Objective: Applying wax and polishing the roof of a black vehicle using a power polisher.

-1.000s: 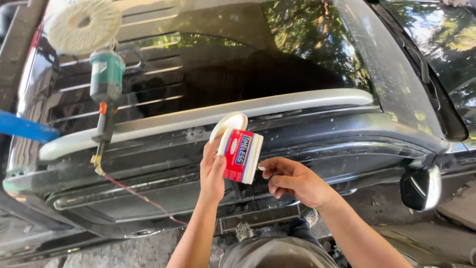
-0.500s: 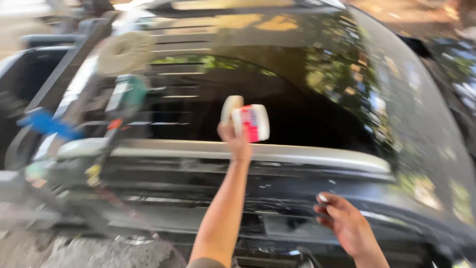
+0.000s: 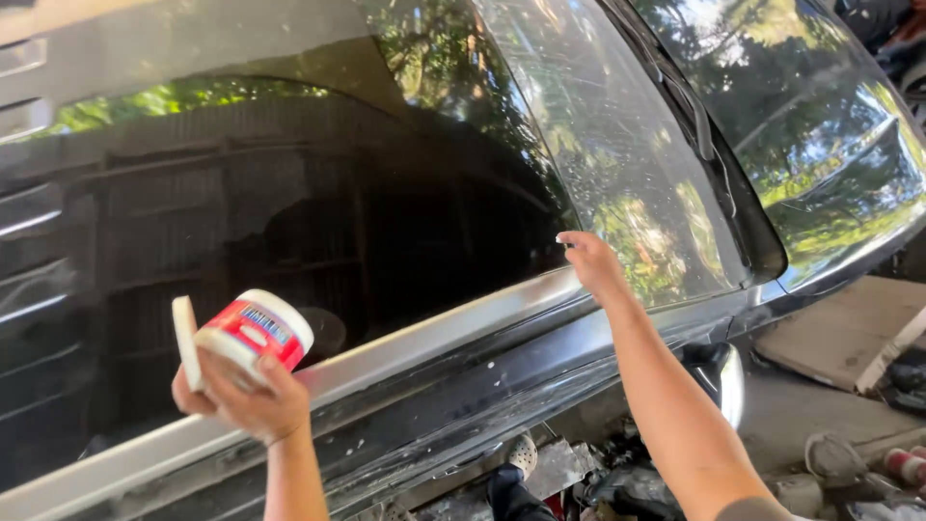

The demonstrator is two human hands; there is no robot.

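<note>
My left hand [image 3: 246, 400] holds a small white tub [image 3: 256, 336] with a red label, together with its flat white lid [image 3: 185, 342] pinched beside it. It hovers just in front of the car's silver trim strip [image 3: 453, 323]. My right hand [image 3: 590, 262] reaches up to the right, its fingertips touching the dark car window glass [image 3: 598, 164] just above the trim. A bit of white paste seems to sit on its fingers. The glass there shows pale smears and reflections of trees.
A black car body [image 3: 849, 183] fills the view, with a side mirror [image 3: 719, 376] low beside my right arm. On the ground at the lower right lie boards, cans and debris [image 3: 868, 453]. My shoe [image 3: 521, 453] shows below the car.
The view has swung right, so the polisher is out of sight. My right hand rose from low by the car body up to the glass. My left hand with the tub dropped lower left.
</note>
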